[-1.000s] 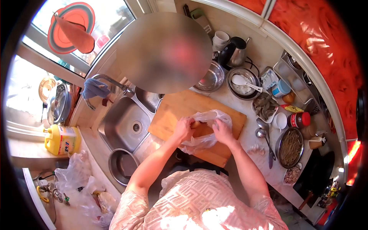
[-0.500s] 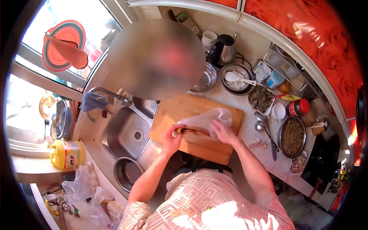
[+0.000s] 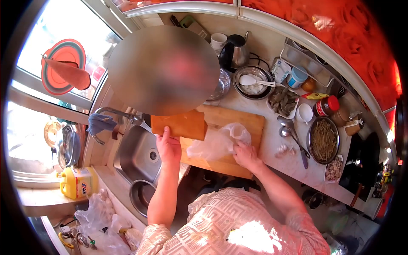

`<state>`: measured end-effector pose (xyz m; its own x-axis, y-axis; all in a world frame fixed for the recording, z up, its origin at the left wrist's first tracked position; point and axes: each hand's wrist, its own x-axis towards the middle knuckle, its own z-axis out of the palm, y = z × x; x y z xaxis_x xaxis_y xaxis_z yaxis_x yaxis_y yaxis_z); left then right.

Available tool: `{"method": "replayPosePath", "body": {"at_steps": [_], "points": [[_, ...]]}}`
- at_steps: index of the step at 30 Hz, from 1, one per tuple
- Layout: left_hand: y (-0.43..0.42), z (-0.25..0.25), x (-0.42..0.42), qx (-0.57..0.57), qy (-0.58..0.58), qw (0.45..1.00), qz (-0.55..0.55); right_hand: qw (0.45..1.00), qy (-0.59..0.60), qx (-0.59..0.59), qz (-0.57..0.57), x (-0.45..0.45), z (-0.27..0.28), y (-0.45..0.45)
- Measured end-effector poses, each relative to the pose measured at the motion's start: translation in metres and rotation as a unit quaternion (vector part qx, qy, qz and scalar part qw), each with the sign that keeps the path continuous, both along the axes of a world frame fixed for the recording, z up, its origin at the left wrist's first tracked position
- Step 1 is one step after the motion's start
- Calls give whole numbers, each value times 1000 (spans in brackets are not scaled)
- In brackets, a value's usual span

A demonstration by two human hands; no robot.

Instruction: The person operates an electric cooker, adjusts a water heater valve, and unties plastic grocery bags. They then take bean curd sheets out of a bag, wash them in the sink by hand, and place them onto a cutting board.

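Observation:
An orange-brown rectangular block (image 3: 180, 124) is raised over the left part of the wooden cutting board (image 3: 255, 123). My left hand (image 3: 168, 146) grips its lower edge, with the thumb on its near face. A thin clear plastic bag (image 3: 212, 144) hangs over the middle of the board, crumpled and apart from the block. The fingers of my right hand (image 3: 245, 154) are closed on the bag's right side.
Left of the board are the steel sink (image 3: 138, 148), faucet (image 3: 121, 111) and a metal pot (image 3: 142, 195). To the right lie a plate of shrimp (image 3: 282, 102), ladles (image 3: 293, 136), a white cup (image 3: 304, 112) and a bowl of thin strips (image 3: 324, 140). A rice bowl (image 3: 254, 87) stands behind.
The block has come out of the plastic bag and moved up and left in my left hand. My right hand has closed on the bag. The camera view has shifted slightly.

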<state>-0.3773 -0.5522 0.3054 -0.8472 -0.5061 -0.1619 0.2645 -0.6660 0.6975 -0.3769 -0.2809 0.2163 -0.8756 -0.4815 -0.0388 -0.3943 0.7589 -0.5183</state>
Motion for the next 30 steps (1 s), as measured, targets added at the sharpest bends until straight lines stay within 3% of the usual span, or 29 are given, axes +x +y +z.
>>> {"method": "replayPosePath", "body": {"at_steps": [6, 8, 12, 13, 15, 19, 21, 25, 27, 30], "points": [[-26, 12, 1, -77, -33, 995, 45, 993, 69, -95, -30, 11, 20, 19], [-37, 12, 8, -112, -79, 988, 66, 977, -92, -190, -22, 3, 61, 38], [-44, 8, 16, -140, -61, 988, 36, 960, -172, -197, -104, 3, 90, 56], [-45, 6, 16, -127, -56, 990, 21, 961, -171, -196, -98, 4, 83, 56], [-46, 1, 15, -115, -50, 992, 12, 989, 94, -74, -84, 12, 56, 60], [-42, -14, 1, -3, -66, 993, -93, 997, 13, -40, -60, 21, 37, 78], [-43, -27, -4, 42, -62, 989, -129, 980, -65, -113, -153, 29, 41, 81], [-52, -50, -8, 103, -64, 974, -189, 970, -23, -146, -193, 43, 56, 82], [-66, -76, -13, 142, -64, 964, -216, 946, -25, -201, -255, 56, 64, 75], [-85, -102, -26, 164, -121, 943, -264, 871, -117, -293, -377, 84, 67, 70]]}}
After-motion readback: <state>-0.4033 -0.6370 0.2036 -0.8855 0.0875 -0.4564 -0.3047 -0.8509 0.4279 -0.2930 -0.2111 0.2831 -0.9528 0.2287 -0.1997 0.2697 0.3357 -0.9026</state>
